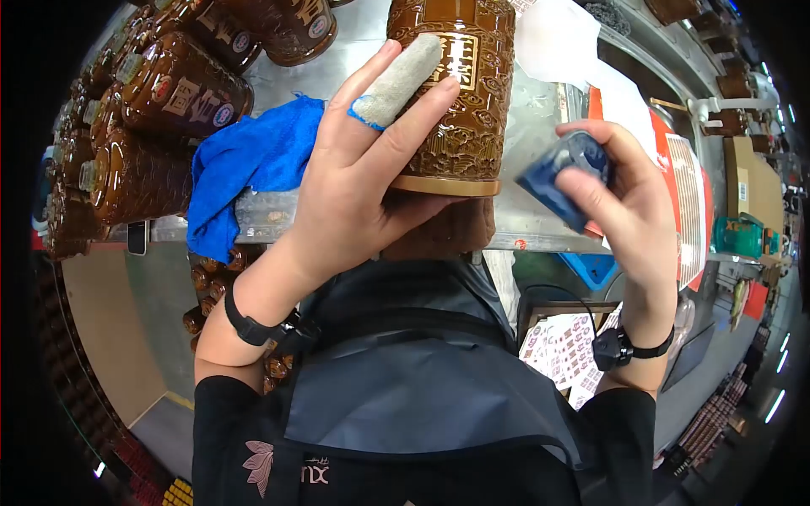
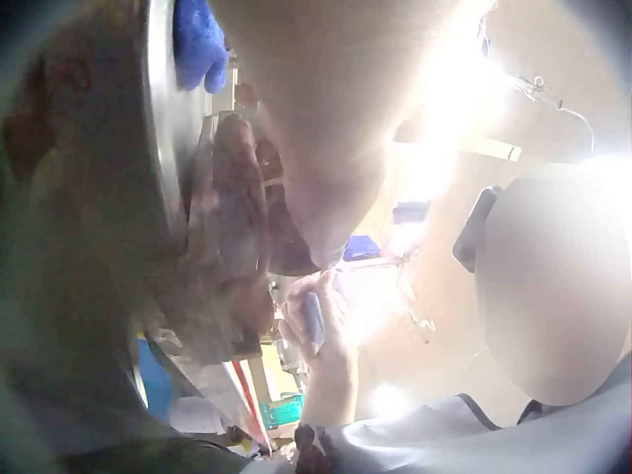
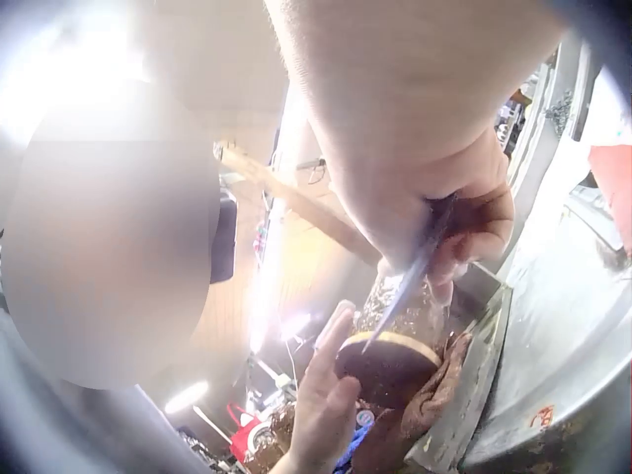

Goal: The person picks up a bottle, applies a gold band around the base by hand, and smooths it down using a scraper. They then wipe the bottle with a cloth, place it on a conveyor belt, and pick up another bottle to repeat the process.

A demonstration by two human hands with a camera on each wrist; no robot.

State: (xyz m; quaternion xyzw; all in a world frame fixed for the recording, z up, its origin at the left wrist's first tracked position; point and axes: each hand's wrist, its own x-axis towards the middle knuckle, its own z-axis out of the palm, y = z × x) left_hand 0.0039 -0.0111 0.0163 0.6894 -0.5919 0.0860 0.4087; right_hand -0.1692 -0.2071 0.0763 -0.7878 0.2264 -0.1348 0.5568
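Note:
A brown embossed jar (image 1: 464,126) with a gold label lies on its side at the table edge, its base toward the body. The left hand (image 1: 363,160) rests over its left side, fingers extended, one finger wrapped in a pale cover. Right of the jar, the right hand (image 1: 629,194) pinches a dark blue flat piece (image 1: 561,181) between thumb and fingers, apart from the jar. In the right wrist view the blue piece (image 3: 405,286) appears edge-on before the jar's round base (image 3: 390,370). A brown cloth (image 1: 447,232) lies under the base.
Several brown jars (image 1: 181,88) stand or lie at the left of the metal table (image 1: 274,215). A blue cloth (image 1: 253,160) lies beside the left hand. Red and white sheets (image 1: 675,169) are at the right, with printed label sheets (image 1: 561,350) below the table edge.

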